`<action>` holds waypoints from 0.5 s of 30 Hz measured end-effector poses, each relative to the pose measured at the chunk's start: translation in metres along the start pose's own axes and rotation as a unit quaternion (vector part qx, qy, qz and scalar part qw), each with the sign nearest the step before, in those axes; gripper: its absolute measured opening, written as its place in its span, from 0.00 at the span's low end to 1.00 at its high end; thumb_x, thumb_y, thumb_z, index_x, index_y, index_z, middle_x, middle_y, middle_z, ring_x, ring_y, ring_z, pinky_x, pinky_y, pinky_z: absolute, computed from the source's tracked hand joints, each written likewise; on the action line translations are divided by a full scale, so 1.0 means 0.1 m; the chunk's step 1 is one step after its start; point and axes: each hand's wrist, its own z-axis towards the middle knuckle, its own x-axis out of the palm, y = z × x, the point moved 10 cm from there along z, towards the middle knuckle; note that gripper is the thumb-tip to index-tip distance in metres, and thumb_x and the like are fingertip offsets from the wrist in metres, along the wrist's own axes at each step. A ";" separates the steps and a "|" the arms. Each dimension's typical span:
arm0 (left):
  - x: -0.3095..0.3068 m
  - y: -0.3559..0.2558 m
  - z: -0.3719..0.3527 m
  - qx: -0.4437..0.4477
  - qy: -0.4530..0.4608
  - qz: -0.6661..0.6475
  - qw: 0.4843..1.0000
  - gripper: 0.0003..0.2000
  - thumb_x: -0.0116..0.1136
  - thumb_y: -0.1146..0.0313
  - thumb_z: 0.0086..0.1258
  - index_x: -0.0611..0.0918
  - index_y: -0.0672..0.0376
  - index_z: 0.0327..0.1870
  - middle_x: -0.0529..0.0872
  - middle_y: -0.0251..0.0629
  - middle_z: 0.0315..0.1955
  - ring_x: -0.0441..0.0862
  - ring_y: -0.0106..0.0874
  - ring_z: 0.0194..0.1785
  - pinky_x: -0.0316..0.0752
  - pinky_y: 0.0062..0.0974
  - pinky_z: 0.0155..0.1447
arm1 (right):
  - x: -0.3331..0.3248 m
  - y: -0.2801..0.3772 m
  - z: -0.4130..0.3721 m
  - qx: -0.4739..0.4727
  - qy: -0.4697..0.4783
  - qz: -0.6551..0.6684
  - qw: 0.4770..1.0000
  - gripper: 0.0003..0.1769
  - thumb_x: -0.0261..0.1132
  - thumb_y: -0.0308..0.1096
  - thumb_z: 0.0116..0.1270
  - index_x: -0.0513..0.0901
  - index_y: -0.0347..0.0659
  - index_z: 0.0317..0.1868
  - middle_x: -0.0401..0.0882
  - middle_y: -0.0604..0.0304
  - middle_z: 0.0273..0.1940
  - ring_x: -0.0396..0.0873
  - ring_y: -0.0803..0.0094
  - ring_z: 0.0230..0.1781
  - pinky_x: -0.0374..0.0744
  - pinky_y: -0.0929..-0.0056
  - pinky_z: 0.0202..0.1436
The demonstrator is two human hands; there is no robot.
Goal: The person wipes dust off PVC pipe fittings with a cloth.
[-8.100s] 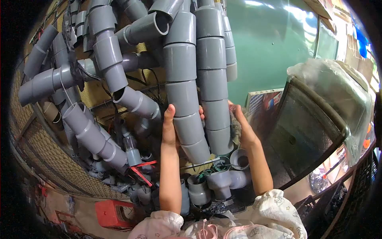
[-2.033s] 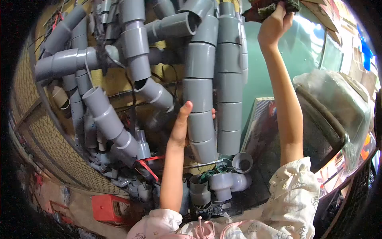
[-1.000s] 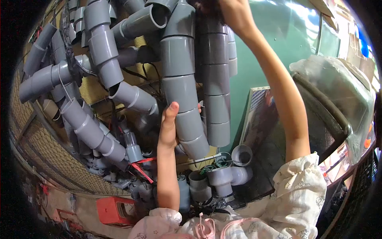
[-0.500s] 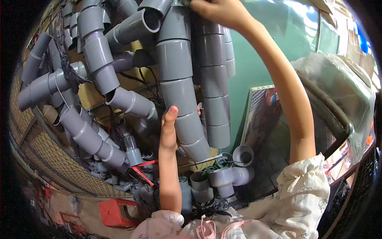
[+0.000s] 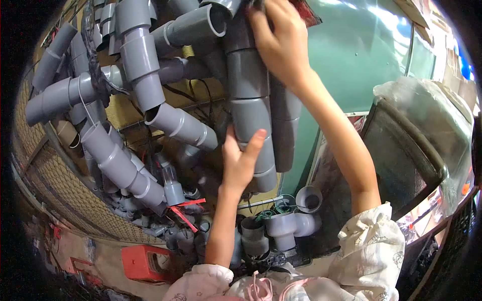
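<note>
While the left grip [image 5: 242, 163] is clasping the hanging pipe [image 5: 249, 75] low down, the right grip [image 5: 282, 42] is holding a rag [image 5: 310, 14] higher up; any sideways push could be setting the pipe swinging.

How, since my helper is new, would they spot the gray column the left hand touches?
Find the big green panel; go to its left edge. There, the front column of stacked gray fittings partly covers its right neighbour. Unlike that one, it has the left hand on its lower part.
</note>
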 end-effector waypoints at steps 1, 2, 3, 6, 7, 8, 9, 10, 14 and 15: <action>0.01 -0.02 0.00 0.025 -0.015 0.033 0.999 0.23 0.60 0.56 0.56 0.70 0.66 0.44 0.79 0.41 0.31 0.75 0.26 0.34 0.71 0.25 0.42 | -0.06 0.13 -0.07 -0.016 -0.005 0.007 1.000 0.13 0.54 0.27 0.54 0.73 0.29 0.40 0.72 0.44 0.41 0.69 0.51 0.44 0.66 0.61 0.51; 0.03 -0.03 0.00 0.033 -0.025 0.043 0.998 0.24 0.60 0.56 0.55 0.70 0.67 0.43 0.80 0.44 0.31 0.77 0.28 0.34 0.72 0.27 0.40 | -0.11 0.20 -0.10 -0.032 -0.010 0.016 0.999 0.13 0.54 0.26 0.54 0.73 0.28 0.41 0.72 0.44 0.42 0.70 0.50 0.45 0.66 0.62 0.51; 0.05 -0.04 -0.01 0.034 -0.028 0.049 0.998 0.24 0.60 0.56 0.55 0.70 0.67 0.43 0.80 0.45 0.31 0.78 0.30 0.34 0.72 0.28 0.40 | -0.07 0.15 -0.08 -0.022 0.021 -0.006 1.000 0.14 0.53 0.24 0.53 0.73 0.29 0.41 0.73 0.44 0.43 0.69 0.51 0.48 0.66 0.63 0.53; 0.12 -0.06 -0.01 0.022 -0.027 0.088 0.996 0.26 0.60 0.56 0.55 0.68 0.68 0.45 0.80 0.50 0.33 0.80 0.35 0.36 0.73 0.31 0.40 | -0.01 0.11 0.08 -0.002 0.059 0.019 0.998 0.13 0.53 0.25 0.53 0.73 0.28 0.39 0.73 0.43 0.42 0.70 0.51 0.46 0.67 0.63 0.52; 0.15 -0.06 -0.02 0.014 -0.024 0.102 0.994 0.27 0.60 0.56 0.54 0.68 0.68 0.46 0.80 0.51 0.33 0.80 0.37 0.37 0.73 0.32 0.40 | 0.04 0.11 0.15 -0.046 0.040 -0.024 0.998 0.11 0.53 0.25 0.53 0.73 0.28 0.37 0.73 0.43 0.41 0.70 0.50 0.45 0.67 0.62 0.51; 0.19 -0.05 -0.04 0.019 -0.024 0.126 0.992 0.28 0.61 0.56 0.54 0.66 0.69 0.48 0.80 0.53 0.33 0.80 0.40 0.37 0.73 0.33 0.41 | 0.08 0.04 0.14 -0.028 0.059 -0.033 0.997 0.11 0.53 0.26 0.53 0.73 0.28 0.36 0.73 0.43 0.39 0.70 0.50 0.45 0.67 0.63 0.51; 0.21 -0.01 -0.06 0.024 -0.023 0.151 0.988 0.30 0.61 0.55 0.54 0.65 0.69 0.50 0.80 0.54 0.33 0.79 0.43 0.37 0.73 0.34 0.41 | 0.11 -0.02 0.15 -0.008 0.077 -0.041 0.996 0.10 0.53 0.26 0.54 0.73 0.28 0.35 0.73 0.43 0.38 0.70 0.51 0.44 0.68 0.63 0.50; 0.23 0.02 -0.06 0.031 -0.024 0.175 0.984 0.32 0.61 0.55 0.53 0.63 0.70 0.51 0.79 0.56 0.34 0.79 0.45 0.37 0.72 0.35 0.41 | 0.13 -0.02 0.17 0.009 0.094 -0.048 0.994 0.10 0.53 0.27 0.54 0.73 0.28 0.34 0.73 0.43 0.37 0.70 0.51 0.44 0.68 0.64 0.50; 0.20 -0.01 -0.10 0.027 -0.003 0.190 0.981 0.37 0.60 0.54 0.53 0.58 0.71 0.56 0.76 0.61 0.39 0.76 0.50 0.42 0.70 0.39 0.45 | 0.08 0.23 -0.18 -0.126 0.088 -0.033 0.988 0.15 0.56 0.30 0.51 0.76 0.35 0.40 0.76 0.53 0.41 0.72 0.60 0.44 0.68 0.64 0.49; 0.21 -0.13 -0.11 0.086 -0.022 0.232 0.969 0.37 0.60 0.54 0.53 0.58 0.71 0.56 0.75 0.61 0.40 0.75 0.49 0.43 0.69 0.39 0.47 | 0.13 0.32 -0.29 -0.150 0.130 -0.016 0.980 0.16 0.59 0.27 0.44 0.76 0.37 0.38 0.73 0.55 0.45 0.68 0.57 0.52 0.65 0.58 0.55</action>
